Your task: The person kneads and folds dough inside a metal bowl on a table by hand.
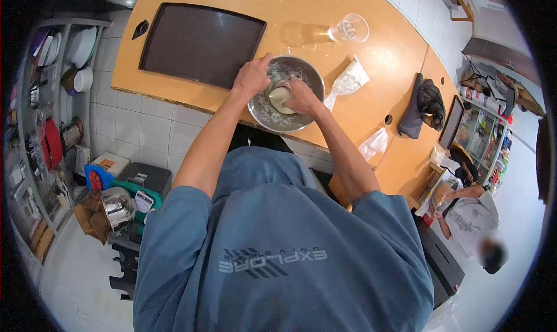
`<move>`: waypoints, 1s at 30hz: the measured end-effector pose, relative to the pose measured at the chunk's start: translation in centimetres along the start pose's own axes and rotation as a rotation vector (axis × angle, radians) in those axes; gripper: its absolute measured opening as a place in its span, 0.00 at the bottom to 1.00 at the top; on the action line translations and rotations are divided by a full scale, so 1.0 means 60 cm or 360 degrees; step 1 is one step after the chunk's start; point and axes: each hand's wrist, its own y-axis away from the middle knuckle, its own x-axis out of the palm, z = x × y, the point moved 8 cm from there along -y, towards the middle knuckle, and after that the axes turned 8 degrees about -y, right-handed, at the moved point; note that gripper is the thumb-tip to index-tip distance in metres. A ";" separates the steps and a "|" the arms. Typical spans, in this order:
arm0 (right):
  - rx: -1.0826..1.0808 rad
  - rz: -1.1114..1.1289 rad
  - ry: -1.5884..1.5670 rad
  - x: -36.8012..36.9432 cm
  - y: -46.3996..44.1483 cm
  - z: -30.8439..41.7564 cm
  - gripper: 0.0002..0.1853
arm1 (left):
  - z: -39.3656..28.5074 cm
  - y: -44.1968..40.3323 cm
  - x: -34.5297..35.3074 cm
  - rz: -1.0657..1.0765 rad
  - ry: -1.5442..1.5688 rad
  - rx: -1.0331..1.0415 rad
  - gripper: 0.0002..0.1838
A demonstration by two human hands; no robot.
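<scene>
A grey rack (56,187) with shelves stands at the far left, a white bowl (83,80) among its contents. A silver pot (118,208) sits low, left of the person. On the left part of the wooden counter (394,59) lies a dark baking tray (200,44). Right of it, the left hand (253,78) is closed over the left rim of a steel mixing bowl (314,82), which stands at the counter's near edge. Inside the bowl is a pale lump of dough (281,102), with whitish residue on the walls around it. The right hand (300,96) reaches in, fingers partly curled against the dough; whether it grips it, I cannot tell. Beyond the bowl, to the right, stands a clear cup (353,28). A plastic bag (351,80) of white contents lies just right of the bowl; a smaller bag (374,143) lies nearer, farther right. At the far right is another person (471,222) in a light shirt.
</scene>
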 end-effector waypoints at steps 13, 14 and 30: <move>-0.0039 -0.0332 -0.0494 0.007 -0.008 -0.012 0.40 | -0.003 0.004 -0.005 0.0018 -0.0030 -0.0062 0.17; 0.0034 -0.0226 -0.0384 0.016 -0.015 -0.019 0.38 | -0.002 0.005 -0.004 0.0019 -0.0035 -0.0066 0.17; 0.0073 -0.0184 0.0128 0.030 0.007 -0.017 0.27 | 0.002 0.001 0.000 0.0022 -0.0003 -0.0048 0.19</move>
